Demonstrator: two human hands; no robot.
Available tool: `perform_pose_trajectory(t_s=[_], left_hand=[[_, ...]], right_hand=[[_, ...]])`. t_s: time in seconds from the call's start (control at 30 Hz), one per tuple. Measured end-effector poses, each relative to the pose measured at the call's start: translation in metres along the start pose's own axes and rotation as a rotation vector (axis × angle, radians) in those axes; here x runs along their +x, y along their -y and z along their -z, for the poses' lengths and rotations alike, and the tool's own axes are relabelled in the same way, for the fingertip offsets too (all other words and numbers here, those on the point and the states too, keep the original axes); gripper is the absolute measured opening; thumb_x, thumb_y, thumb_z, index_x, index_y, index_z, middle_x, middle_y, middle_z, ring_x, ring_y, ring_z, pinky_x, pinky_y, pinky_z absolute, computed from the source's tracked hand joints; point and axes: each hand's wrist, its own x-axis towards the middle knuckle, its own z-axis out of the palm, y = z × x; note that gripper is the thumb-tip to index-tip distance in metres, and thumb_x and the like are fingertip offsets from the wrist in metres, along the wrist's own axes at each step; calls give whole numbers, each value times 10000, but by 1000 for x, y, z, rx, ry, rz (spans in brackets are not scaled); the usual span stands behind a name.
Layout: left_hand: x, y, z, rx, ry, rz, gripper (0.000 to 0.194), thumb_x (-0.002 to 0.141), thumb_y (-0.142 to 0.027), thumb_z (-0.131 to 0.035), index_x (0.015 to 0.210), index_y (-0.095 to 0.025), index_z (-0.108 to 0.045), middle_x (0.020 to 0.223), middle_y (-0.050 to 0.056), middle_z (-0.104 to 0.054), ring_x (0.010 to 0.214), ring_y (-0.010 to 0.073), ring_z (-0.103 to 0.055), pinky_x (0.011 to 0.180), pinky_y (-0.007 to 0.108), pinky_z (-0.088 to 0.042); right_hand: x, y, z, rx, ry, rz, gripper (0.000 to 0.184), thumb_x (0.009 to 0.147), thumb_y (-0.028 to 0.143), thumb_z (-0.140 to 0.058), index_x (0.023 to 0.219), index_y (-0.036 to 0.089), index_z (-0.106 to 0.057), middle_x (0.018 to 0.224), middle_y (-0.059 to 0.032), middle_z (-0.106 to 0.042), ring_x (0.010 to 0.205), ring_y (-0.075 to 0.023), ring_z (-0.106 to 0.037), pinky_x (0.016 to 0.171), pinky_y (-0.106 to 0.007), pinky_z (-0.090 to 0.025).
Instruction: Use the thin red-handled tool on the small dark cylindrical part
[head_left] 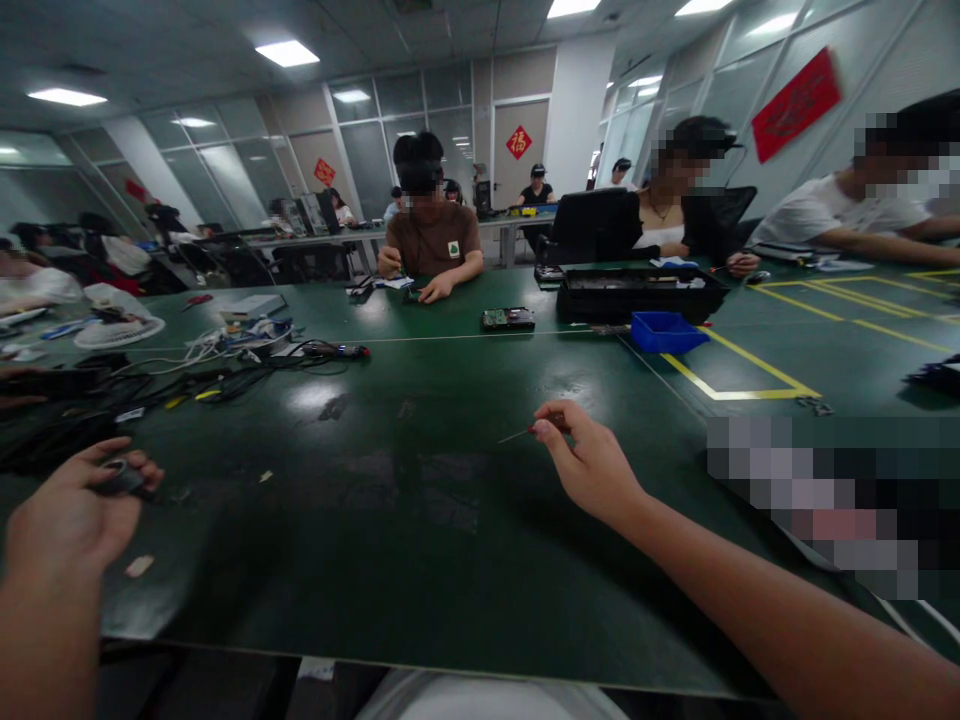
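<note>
My left hand is at the left, palm turned up, with its fingers curled round a small dark cylindrical piece that has a round end. What kind of part it is does not show. Right of centre, my right hand pinches a thin screwdriver just above the table. Its slim shaft points left, and most of the reddish handle is hidden in the fingers. Small pale scraps lie on the green tabletop near my left hand.
Tangled cables and a white fan-like part cover the left side. Farther back are a circuit-board device, a blue bin and a long black tray. A co-worker sits opposite; others sit at the right.
</note>
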Motion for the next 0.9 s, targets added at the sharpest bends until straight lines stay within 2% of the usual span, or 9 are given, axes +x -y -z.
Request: perform_pose_trajectory(t_s=[0.07,0.13,0.23,0.33,0.47,0.57,0.73,0.83,0.9], left_hand=[[-10,-8,-19,-116,12,130,342,467,-46,-502,794,-139,-541,635,15,-498,597,157,-482,573,277,-449],[-22,-15,-42,-155,71,150,369,507,-17,-486,848,-132,-564,679,27,-544,651,159,-532,645,285,-481],[-47,-26,-82,-79,304,132,461,564,-18,-497,1005,-130,-571,728,56,-624,745,202,-607,693,306,-486],[-77,-33,-125,-14,581,125,478,662,-88,-529,1137,-134,-544,663,26,-606,670,194,-581,693,328,-464],[-120,-40,-181,36,776,50,488,666,-102,-499,1151,-128,-545,683,25,-603,658,191,-567,688,347,-425],[-150,-42,-215,37,923,35,433,713,-111,-492,1143,-145,-538,693,20,-596,665,191,-566,709,361,-413],[-188,-20,-246,151,1028,-115,368,811,-142,-407,1163,-176,-510,765,6,-594,743,176,-566,781,341,-421],[-199,7,-251,282,1063,-244,389,853,-165,-404,1232,-184,-486,904,32,-612,829,185,-576,822,347,-433],[-203,23,-250,375,1094,-312,461,845,-181,-478,1305,-187,-451,1043,65,-609,918,204,-582,879,372,-437]], right_hand=[[0,0,0,4,-4,-2,189,994,346,-461,1072,212,-569,930,-64,-718,858,-219,-693,746,-362,-511],[0,1,1,0,3,-16,198,987,352,-473,1063,210,-588,913,-57,-724,848,-218,-696,744,-363,-513],[1,3,1,-4,56,-52,216,975,373,-504,1046,217,-635,868,-35,-730,809,-208,-701,721,-351,-517],[1,2,2,13,116,-73,248,971,401,-517,1069,223,-658,809,-16,-723,748,-194,-701,686,-335,-521],[-1,1,1,31,144,-70,273,982,388,-499,1147,218,-635,754,-2,-702,730,-190,-697,691,-336,-522],[-2,0,0,50,131,-52,266,986,360,-489,1172,215,-613,823,-18,-714,785,-194,-698,728,-346,-525],[-2,-2,0,83,84,-13,259,973,320,-497,1185,210,-599,901,-33,-725,833,-196,-699,764,-347,-522],[-1,1,1,54,113,-31,243,974,345,-506,1137,220,-636,857,-16,-729,765,-185,-698,725,-335,-514],[-1,3,2,22,125,-28,222,962,391,-538,1034,234,-676,838,-8,-730,743,-186,-693,691,-330,-503]])
